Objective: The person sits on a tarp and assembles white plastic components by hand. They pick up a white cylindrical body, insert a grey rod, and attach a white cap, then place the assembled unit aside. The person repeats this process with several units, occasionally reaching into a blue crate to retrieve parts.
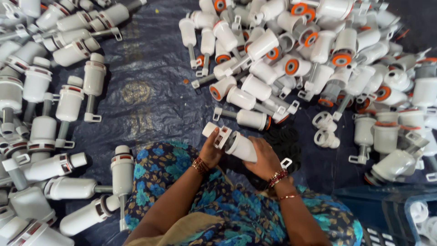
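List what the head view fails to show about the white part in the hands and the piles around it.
- White plastic part: its lower end is covered by the right hand.
- Left hand: its fingertips are hidden behind the part.
- Left pile and right pile: cut off by the frame edges.
- Blue crate: cut off at the corner, its contents blurred.

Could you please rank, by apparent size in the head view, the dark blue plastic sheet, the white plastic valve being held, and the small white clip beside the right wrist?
1. Dark blue plastic sheet
2. White plastic valve
3. Small white clip
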